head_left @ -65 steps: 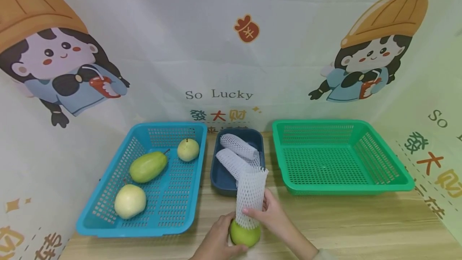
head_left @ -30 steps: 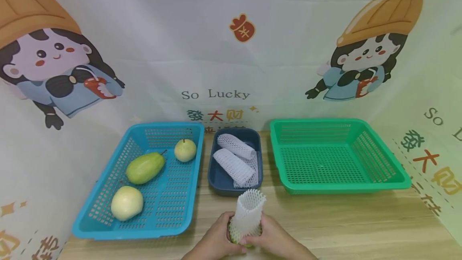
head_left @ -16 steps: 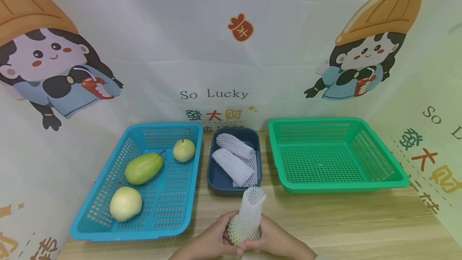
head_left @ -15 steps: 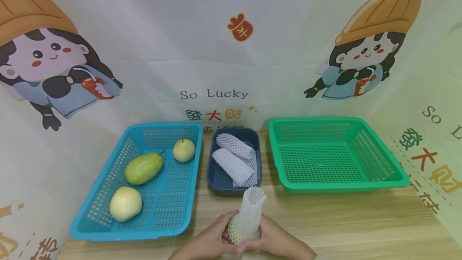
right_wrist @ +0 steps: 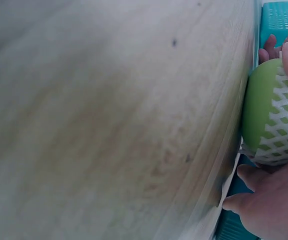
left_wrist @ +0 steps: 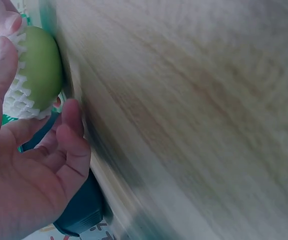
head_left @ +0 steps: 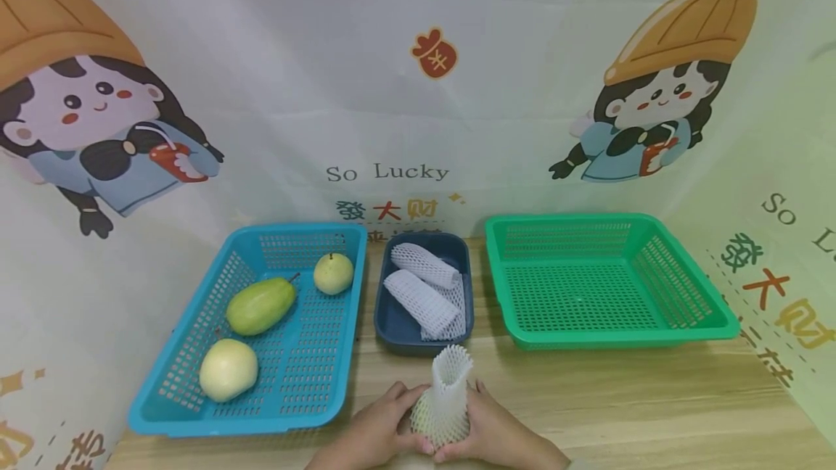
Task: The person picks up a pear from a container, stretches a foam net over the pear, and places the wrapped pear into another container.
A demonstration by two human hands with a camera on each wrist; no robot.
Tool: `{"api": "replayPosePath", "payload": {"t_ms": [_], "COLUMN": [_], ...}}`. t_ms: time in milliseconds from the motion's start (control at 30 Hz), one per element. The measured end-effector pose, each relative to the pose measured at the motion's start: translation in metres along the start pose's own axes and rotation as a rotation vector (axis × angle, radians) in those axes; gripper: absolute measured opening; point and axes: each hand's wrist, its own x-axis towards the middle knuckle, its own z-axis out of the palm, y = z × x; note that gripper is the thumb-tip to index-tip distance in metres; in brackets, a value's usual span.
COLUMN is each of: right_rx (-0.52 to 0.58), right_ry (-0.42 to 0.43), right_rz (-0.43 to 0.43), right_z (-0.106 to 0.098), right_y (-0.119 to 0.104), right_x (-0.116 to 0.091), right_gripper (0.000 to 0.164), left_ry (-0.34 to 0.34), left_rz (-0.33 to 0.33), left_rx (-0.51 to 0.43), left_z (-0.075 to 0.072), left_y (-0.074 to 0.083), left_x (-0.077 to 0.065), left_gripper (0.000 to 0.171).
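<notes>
Near the front edge in the head view, a green fruit (right_wrist: pixel 260 105) stands on the table, partly inside a white foam net sleeve (head_left: pixel 451 401). The net's empty upper end sticks up, and the bottom of the fruit is bare in both wrist views. My left hand (head_left: pixel 387 426) holds the fruit and net from the left, with the thumb in front. From the right, my right hand (head_left: pixel 493 430) grips the net around the fruit, its thumb close to the left one. Some fingers of both hands are hidden behind the fruit in the head view.
A blue basket (head_left: pixel 355 325) at left holds two round pale fruits (head_left: pixel 228 370) and a long green fruit (head_left: pixel 261 306). Behind the hands, a navy tray (head_left: pixel 385 318) contains several foam net sleeves (head_left: pixel 421 302). A green basket (head_left: pixel 620 336) stands at right on the wooden table (head_left: pixel 627 412).
The net has come down from the fruit's top over most of it. My right hand moved down with it to the fruit's side. Lately, the net's upper end has straightened and dropped slightly.
</notes>
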Motion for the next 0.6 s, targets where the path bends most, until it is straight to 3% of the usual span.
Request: {"api": "replayPosePath", "payload": {"t_ms": [333, 600], "right_rx": [-0.058, -0.104], "right_ry": [-0.042, -0.104], "right_rz": [-0.008, 0.064], "right_z": [0.0005, -0.0045], "right_y": [0.0044, 0.0032], "right_x": [-0.0015, -0.0028], "right_gripper": [0.104, 0.116], "left_ry": [-0.005, 0.037], "left_rz": [-0.042, -0.054], "left_rx": [0.062, 0.115], "left_z": [0.0041, 0.0094], "left_y": [-0.0045, -0.0055], "left_x": [-0.0029, -0.0026], "left_gripper": [0.080, 0.078]}}
